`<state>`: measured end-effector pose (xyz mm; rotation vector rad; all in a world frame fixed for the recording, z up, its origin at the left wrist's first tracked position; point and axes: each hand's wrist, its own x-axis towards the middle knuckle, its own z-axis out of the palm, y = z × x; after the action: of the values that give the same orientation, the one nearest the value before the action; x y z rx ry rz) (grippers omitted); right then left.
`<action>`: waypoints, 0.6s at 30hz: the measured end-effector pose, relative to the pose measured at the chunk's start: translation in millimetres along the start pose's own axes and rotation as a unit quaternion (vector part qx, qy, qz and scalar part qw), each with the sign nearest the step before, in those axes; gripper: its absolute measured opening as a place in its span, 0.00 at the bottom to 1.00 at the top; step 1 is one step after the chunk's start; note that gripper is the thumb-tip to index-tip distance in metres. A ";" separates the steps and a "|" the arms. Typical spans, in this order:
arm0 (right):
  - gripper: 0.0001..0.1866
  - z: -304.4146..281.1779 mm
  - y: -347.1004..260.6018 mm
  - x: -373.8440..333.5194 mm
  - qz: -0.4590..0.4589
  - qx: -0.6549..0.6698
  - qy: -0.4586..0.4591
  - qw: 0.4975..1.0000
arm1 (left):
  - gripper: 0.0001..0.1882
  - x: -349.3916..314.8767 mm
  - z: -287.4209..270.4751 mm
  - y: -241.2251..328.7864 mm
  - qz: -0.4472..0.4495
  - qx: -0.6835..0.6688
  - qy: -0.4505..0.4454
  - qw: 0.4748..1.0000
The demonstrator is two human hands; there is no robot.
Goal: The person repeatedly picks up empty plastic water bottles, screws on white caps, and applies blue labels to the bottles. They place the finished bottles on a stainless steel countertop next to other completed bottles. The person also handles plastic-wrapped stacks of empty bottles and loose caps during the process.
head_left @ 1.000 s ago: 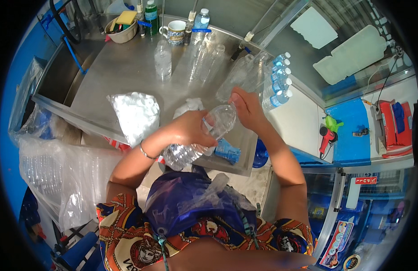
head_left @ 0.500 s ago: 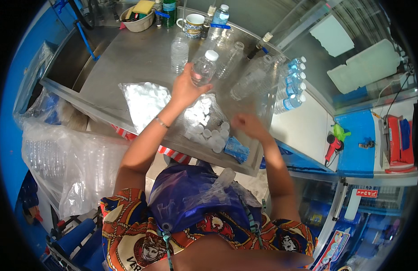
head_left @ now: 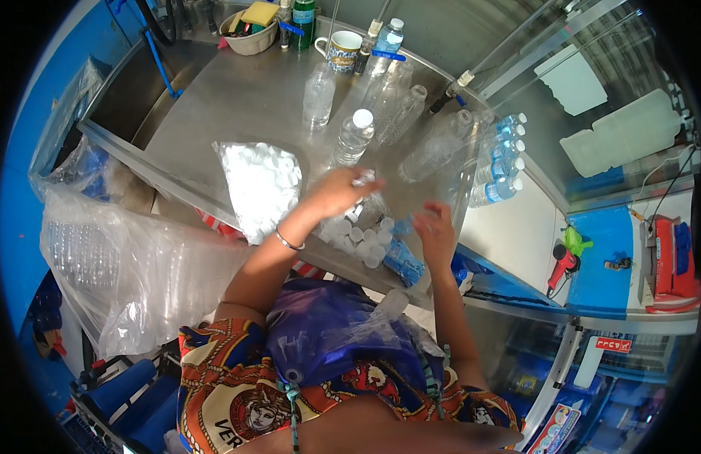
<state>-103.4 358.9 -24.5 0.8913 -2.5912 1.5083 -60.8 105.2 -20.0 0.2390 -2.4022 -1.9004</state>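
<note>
A clear bottle with a white cap [head_left: 356, 138] stands upright on the metal counter. Just in front of it, my left hand [head_left: 331, 195] is closed on a small whitish piece [head_left: 363, 178], too blurred to name further. Under that hand lie loose white caps [head_left: 358, 236], partly hidden. My right hand [head_left: 436, 233] hovers at the counter's right front, fingers curled, with a blurred blue label [head_left: 403, 226] at its fingertips. Below it rests a stack of blue labels [head_left: 404, 262]. A clear bag full of white caps [head_left: 261, 185] lies to the left.
Several clear bottles [head_left: 319, 98] stand farther back, near a patterned mug [head_left: 344, 51] and a bowl with sponges [head_left: 250, 38]. Labelled, capped bottles [head_left: 496, 191] line the right side. A sink [head_left: 131, 94] is at left, above a plastic-wrapped bottle pack [head_left: 131, 265].
My left hand has let go of the capped bottle, which now stands on the counter, and moved nearer me. A blue label now shows above the stack at my right fingertips.
</note>
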 end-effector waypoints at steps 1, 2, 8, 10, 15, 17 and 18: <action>0.11 8.0 -11.1 16.5 -0.027 0.013 0.006 1.000 | 0.24 -7.6 5.8 5.6 0.025 -0.128 -0.106 0.986; 0.11 17.1 -21.0 33.5 -0.058 0.025 0.012 0.998 | 0.23 -8.9 8.9 10.7 0.011 -0.164 -0.096 0.982; 0.08 48.9 -56.6 108.4 0.207 0.088 -0.088 0.971 | 0.19 1.8 -13.6 28.5 -0.032 -0.137 0.079 0.987; 0.08 42.7 -67.7 126.9 0.138 0.156 -0.065 0.976 | 0.21 2.4 -25.0 36.2 0.078 0.006 0.232 0.970; 0.09 30.1 -92.3 170.9 -0.158 -0.009 0.006 0.987 | 0.21 22.0 -48.9 47.7 0.103 -0.100 0.235 0.961; 0.09 33.4 -91.3 174.7 -0.184 -0.025 0.014 0.983 | 0.20 25.3 -53.1 38.5 0.118 -0.033 0.272 0.955; 0.10 37.3 -87.5 169.8 -0.124 -0.053 -0.013 0.991 | 0.20 23.0 -55.8 30.4 0.137 -0.001 0.291 0.947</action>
<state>-193.9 217.2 73.7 1.1771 -2.4384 1.2915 -77.5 54.6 21.6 0.3808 -1.9217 -1.4499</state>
